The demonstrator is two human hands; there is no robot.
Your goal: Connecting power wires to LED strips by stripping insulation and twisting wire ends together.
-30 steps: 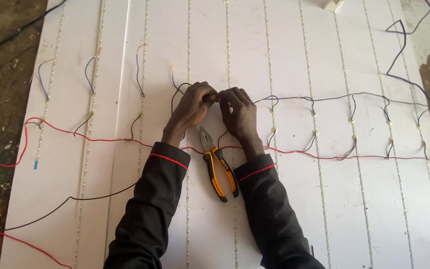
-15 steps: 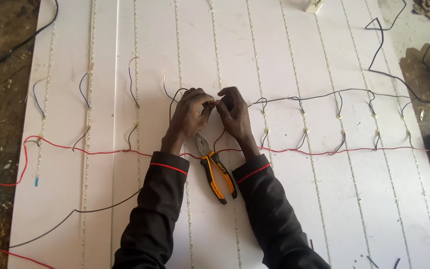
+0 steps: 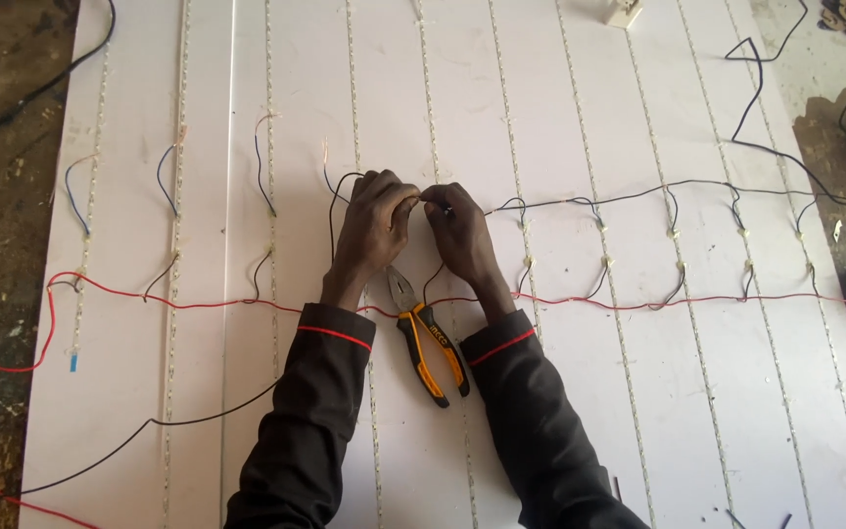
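Your left hand [image 3: 374, 223] pinches the end of the black wire [image 3: 638, 196] over the white panel [image 3: 501, 98], fingertips closed on it. Just beside, your right hand [image 3: 459, 233] grips the same wire, touching the left. Below and between your wrists, the orange-handled pliers [image 3: 423, 338] lie across the red wire [image 3: 687, 304].

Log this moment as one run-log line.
left hand: pinching black wire | right hand: pinching same wire, fingertips meeting | pliers: lying untouched between wrists | red wire: across white panel
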